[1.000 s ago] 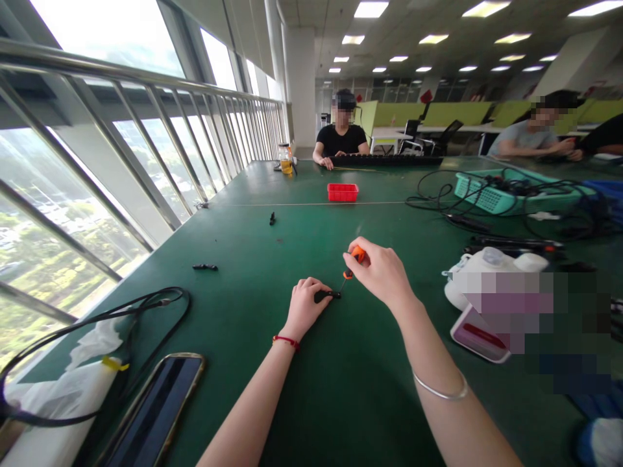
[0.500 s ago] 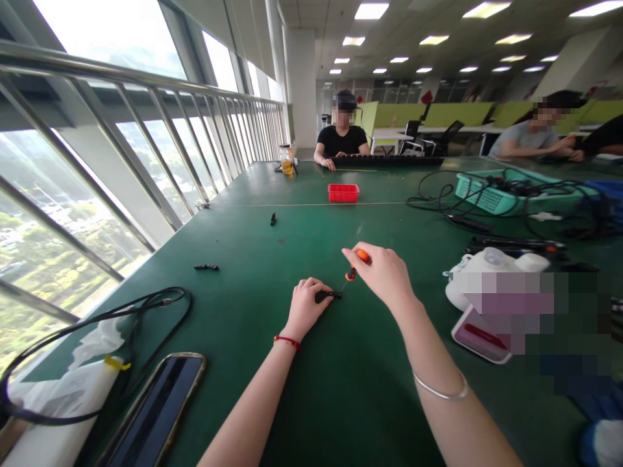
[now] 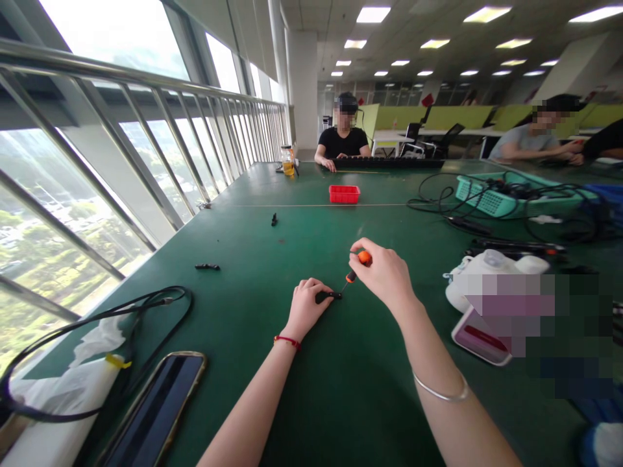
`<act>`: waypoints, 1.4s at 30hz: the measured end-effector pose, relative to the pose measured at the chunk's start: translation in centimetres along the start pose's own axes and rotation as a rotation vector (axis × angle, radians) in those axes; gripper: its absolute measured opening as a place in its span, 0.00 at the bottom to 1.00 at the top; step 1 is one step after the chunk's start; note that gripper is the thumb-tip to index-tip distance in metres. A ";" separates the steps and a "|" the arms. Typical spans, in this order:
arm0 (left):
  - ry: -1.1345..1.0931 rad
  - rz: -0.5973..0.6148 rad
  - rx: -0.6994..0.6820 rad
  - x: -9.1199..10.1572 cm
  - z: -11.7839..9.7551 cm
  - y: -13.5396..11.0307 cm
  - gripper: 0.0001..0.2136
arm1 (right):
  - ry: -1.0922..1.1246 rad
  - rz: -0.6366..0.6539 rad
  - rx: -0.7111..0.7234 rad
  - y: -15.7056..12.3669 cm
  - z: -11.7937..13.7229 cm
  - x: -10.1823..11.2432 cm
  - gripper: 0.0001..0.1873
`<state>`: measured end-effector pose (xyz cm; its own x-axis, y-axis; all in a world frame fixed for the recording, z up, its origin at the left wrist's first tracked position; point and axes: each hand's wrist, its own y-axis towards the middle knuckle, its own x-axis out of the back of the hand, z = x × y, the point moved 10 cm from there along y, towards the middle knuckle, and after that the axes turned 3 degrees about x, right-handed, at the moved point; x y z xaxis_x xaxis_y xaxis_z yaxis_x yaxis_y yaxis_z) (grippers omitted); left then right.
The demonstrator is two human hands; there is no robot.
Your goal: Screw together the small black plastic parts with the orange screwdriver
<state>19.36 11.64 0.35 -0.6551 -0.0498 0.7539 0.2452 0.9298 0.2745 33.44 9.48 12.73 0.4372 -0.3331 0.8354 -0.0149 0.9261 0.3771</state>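
Note:
My left hand (image 3: 308, 303) presses a small black part (image 3: 327, 296) against the green tabletop (image 3: 233, 305), its fingers closed around the left end. My right hand (image 3: 384, 269) grips an orange and black screwdriver (image 3: 351, 275) by the handle. The screwdriver slants down to the left, and its thin tip meets the right end of the black part; whether it sits in a screw is too small to tell. Two more small black pieces lie farther off, one black piece (image 3: 207, 266) to the left and another black piece (image 3: 274, 219) beyond it.
A red tray (image 3: 344, 194) stands ahead. On the right are a teal basket (image 3: 491, 196) of cables and white bottles (image 3: 487, 263). A phone (image 3: 158, 405) and a looped black cable (image 3: 187, 318) lie left. A person (image 3: 343, 139) sits across the table.
The fingers of my right hand have shifted around the screwdriver's handle, the index finger now more curled. My left hand and the black part stay in place.

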 end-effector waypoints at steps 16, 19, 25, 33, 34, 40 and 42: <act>0.011 -0.001 -0.004 0.0 -0.2 0.0 0.05 | -0.010 0.042 -0.048 -0.1 -0.6 0.0 0.13; 0.011 0.002 -0.004 0.0 -0.2 0.0 0.05 | -0.026 0.059 -0.043 -0.1 -0.7 -0.2 0.20; 0.012 -0.001 -0.008 0.0 -0.2 0.0 0.05 | -0.003 0.034 -0.008 -0.2 -0.2 0.0 0.09; -0.008 0.005 0.000 0.0 -0.2 -0.1 0.06 | -0.011 0.015 0.002 -0.3 0.2 0.1 0.08; -0.010 0.005 0.000 0.1 -0.2 -0.1 0.06 | 0.001 0.013 0.009 -0.3 0.3 0.1 0.08; -0.014 0.001 0.007 0.1 0.0 0.0 0.05 | -0.046 0.030 -0.064 -0.3 -0.1 -0.7 0.18; -0.020 0.000 0.003 0.1 0.1 0.0 0.05 | -0.056 0.014 -0.073 -0.3 0.2 -0.7 0.12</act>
<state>19.22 11.61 0.39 -0.6695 -0.0428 0.7416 0.2431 0.9307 0.2732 32.98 9.35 12.14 0.3866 -0.3274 0.8622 0.0456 0.9405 0.3367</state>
